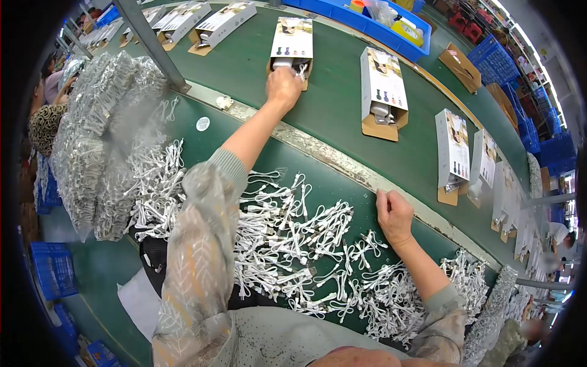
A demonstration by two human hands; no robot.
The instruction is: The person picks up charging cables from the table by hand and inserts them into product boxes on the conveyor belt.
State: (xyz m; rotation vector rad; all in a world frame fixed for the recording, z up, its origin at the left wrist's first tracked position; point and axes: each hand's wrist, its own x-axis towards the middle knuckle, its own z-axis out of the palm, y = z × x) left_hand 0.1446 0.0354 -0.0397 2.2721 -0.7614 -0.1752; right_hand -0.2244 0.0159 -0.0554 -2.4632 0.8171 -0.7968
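My left hand [284,87] reaches over the green belt to the open end of a white printed box [293,40]. Its fingers are closed at the opening, beside a white cable [301,70] and a white item in the box; exactly what they grip is hidden. My right hand [394,215] is closed in a loose fist at the metal rail [330,156], and anything inside it is hidden. Below both arms, many white bundled cables [287,238] lie heaped on the green table. Another open box [384,85] stands on the belt to the right, with a white item showing.
More open boxes [452,147] line the belt on both sides. Plastic-wrapped bundles [101,147] are piled at the left. A blue tray [342,23] stands beyond the belt, and a metal post [150,43] rises at the rail. Other people are at the far left and lower right.
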